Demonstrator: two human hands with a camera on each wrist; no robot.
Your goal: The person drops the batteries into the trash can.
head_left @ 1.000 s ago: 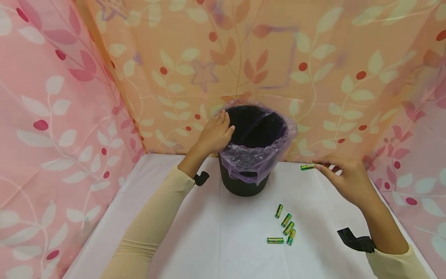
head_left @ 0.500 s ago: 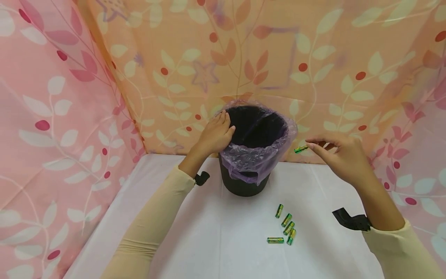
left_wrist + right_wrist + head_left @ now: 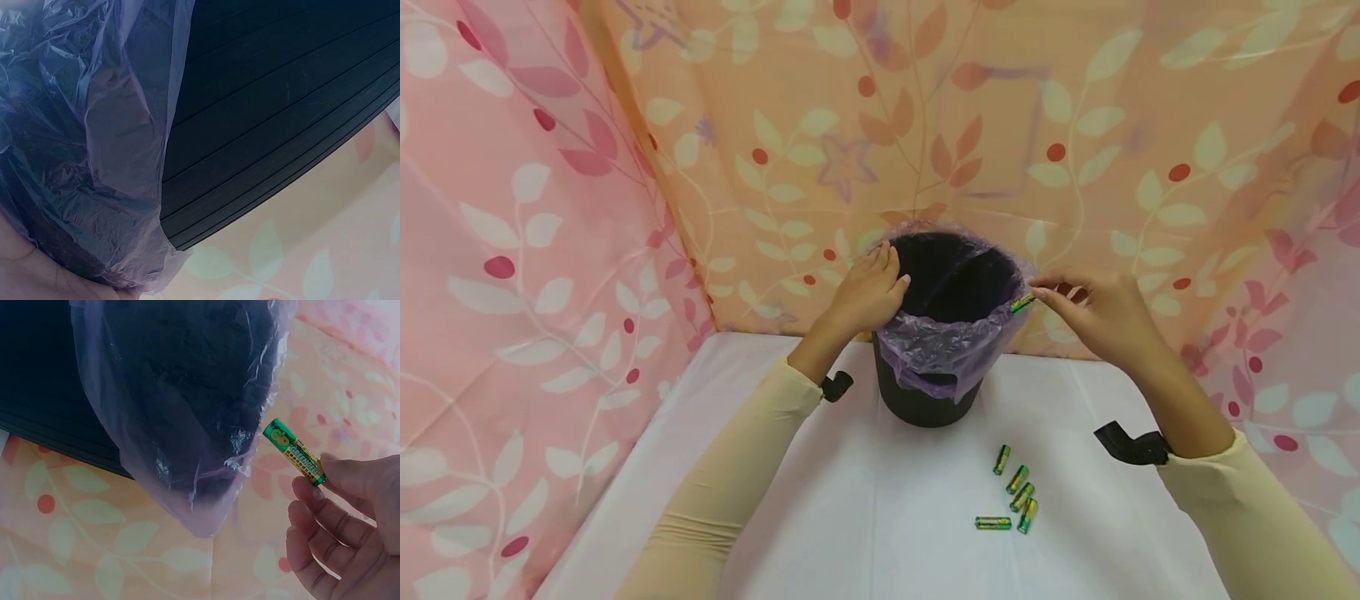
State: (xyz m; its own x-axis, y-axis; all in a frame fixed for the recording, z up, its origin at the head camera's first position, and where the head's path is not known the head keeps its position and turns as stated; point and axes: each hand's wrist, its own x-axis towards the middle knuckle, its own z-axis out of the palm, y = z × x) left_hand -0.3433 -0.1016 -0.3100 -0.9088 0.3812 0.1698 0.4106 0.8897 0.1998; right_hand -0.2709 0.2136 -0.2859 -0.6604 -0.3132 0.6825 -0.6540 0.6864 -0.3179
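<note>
1 battery (image 3: 295,452) is being pinched between the thumb and forefinger of the right hand (image 3: 1101,321), tilted, at the right edge of the purple bag (image 3: 936,350) that is lining the black bin (image 3: 925,408); whether battery and bag are touching cannot be told. The remaining fingers of that hand are being held loosely bent. The left hand (image 3: 868,292) is being rested on the lined rim at the bin's left side, its visible fingers lying nearly straight; whether the rim is also being gripped cannot be told.

The step in hand is being judged as delivery of the battery to the bin. A short carry leftward over the rim, clear of the loose plastic, is probably being called for next, followed by a loosening of the pinch above the mouth.

The bin is standing upright on the white surface (image 3: 820,500), the bag being folded outward and hanging loosely around its upper wall. The interior is appearing dark; its contents, if any, cannot be made out. In front of the bin, toward the right, 5 green batteries (image 3: 1022,497) are lying unheld: 4 in a loose line and 1 crosswise near its end.
</note>
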